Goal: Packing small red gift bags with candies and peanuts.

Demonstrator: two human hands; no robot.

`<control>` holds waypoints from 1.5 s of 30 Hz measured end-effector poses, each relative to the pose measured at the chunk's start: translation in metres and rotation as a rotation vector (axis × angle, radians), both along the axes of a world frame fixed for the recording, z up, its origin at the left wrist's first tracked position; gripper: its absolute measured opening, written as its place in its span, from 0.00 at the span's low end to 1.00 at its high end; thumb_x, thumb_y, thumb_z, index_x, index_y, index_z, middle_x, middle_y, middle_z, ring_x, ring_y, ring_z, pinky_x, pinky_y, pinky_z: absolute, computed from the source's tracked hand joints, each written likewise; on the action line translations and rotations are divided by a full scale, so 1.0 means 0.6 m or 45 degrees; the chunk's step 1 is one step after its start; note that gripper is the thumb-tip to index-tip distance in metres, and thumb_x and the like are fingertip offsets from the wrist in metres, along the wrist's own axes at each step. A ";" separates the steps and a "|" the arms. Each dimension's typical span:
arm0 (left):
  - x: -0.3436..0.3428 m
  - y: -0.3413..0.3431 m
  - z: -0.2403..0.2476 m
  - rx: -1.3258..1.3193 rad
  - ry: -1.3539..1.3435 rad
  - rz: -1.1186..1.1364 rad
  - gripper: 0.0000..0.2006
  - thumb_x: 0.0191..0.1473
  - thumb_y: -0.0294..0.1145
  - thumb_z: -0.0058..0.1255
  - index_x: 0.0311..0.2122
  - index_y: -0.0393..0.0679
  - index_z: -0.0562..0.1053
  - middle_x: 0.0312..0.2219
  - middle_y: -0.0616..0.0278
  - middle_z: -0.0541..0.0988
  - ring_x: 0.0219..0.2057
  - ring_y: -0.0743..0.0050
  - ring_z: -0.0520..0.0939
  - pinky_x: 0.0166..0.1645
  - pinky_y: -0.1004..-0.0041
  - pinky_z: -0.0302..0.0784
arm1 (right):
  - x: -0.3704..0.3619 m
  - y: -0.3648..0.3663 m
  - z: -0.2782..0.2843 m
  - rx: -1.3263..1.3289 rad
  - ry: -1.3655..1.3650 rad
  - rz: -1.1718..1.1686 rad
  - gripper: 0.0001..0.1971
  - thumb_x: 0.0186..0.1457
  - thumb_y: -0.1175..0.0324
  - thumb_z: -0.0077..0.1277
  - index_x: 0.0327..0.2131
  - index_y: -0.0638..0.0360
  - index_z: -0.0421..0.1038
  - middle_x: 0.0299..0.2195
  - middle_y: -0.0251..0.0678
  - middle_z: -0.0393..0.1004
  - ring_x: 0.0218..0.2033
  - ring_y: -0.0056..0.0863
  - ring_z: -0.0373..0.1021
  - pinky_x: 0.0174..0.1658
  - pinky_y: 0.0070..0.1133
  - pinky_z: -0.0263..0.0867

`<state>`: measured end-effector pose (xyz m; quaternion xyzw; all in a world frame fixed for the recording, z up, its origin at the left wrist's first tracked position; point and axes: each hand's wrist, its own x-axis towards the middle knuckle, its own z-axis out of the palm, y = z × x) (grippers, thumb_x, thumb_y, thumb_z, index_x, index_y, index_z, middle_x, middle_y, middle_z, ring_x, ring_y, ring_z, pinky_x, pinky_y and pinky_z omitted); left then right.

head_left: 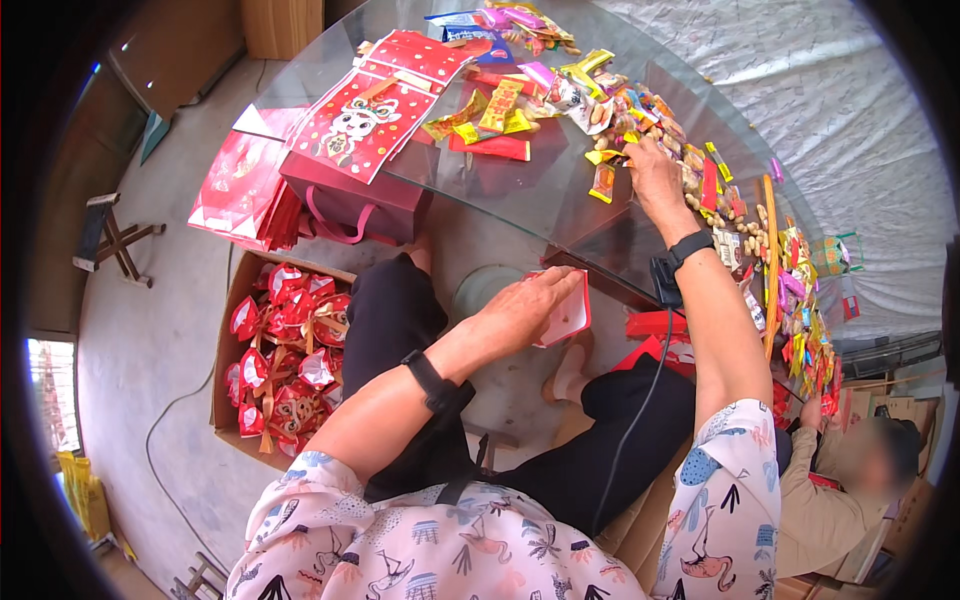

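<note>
Over my lap, my left hand (525,308) is closed on the side of a red paper gift box (570,318) with a pale inside, its open top facing up. Across the glass table (480,185), my right hand (657,180) reaches into a pile of wrapped sweets and peanuts (690,160). Its fingers are bent down and drawn together beside some yellow-wrapped sweets (602,182); whatever lies between the fingertips is hidden. Both wrists wear black bands, and a small black device with a cable hangs at the right one.
Flat red printed gift packaging (365,115) lies stacked on the table's left, above a dark red bag (355,200). A cardboard carton (230,385) of filled red packages stands on the floor. A wooden rim (770,265) divides the sweets. Another person (840,500) sits at the right.
</note>
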<state>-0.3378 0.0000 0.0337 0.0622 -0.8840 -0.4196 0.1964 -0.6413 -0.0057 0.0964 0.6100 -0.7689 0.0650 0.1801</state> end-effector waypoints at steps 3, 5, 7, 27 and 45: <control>0.000 -0.001 -0.003 -0.033 -0.009 0.007 0.30 0.48 0.16 0.41 0.60 0.38 0.61 0.55 0.50 0.68 0.47 0.44 0.76 0.49 0.59 0.75 | -0.015 0.001 -0.001 -0.223 -0.154 -0.007 0.07 0.50 0.75 0.50 0.35 0.54 0.73 0.34 0.41 0.73 0.37 0.46 0.73 0.39 0.37 0.69; -0.002 0.000 -0.006 -0.022 -0.034 0.022 0.30 0.48 0.16 0.42 0.60 0.38 0.61 0.55 0.50 0.68 0.46 0.44 0.77 0.49 0.59 0.75 | -0.021 0.002 0.006 -0.291 -0.197 -0.005 0.09 0.50 0.74 0.52 0.36 0.53 0.74 0.35 0.42 0.76 0.38 0.45 0.73 0.38 0.36 0.69; -0.005 0.000 -0.007 -0.042 -0.031 0.028 0.31 0.48 0.17 0.43 0.60 0.38 0.61 0.54 0.50 0.68 0.46 0.44 0.77 0.48 0.59 0.75 | -0.017 0.004 0.016 -0.480 -0.456 -0.188 0.10 0.52 0.73 0.51 0.40 0.53 0.75 0.30 0.43 0.78 0.30 0.39 0.76 0.33 0.31 0.71; -0.003 0.005 0.009 0.016 0.125 0.031 0.29 0.47 0.17 0.44 0.58 0.40 0.64 0.53 0.47 0.70 0.45 0.42 0.76 0.46 0.62 0.75 | 0.248 0.288 0.046 0.294 -2.125 -0.415 0.07 0.54 0.69 0.46 0.33 0.63 0.69 0.22 0.40 0.77 0.17 0.23 0.73 0.20 0.16 0.60; 0.002 0.015 0.008 -0.058 0.107 -0.029 0.32 0.47 0.15 0.43 0.60 0.42 0.63 0.54 0.46 0.70 0.49 0.43 0.75 0.49 0.65 0.74 | 0.278 0.285 -0.008 0.404 -2.272 -0.497 0.12 0.56 0.66 0.47 0.37 0.67 0.71 0.24 0.41 0.77 0.19 0.26 0.75 0.20 0.16 0.60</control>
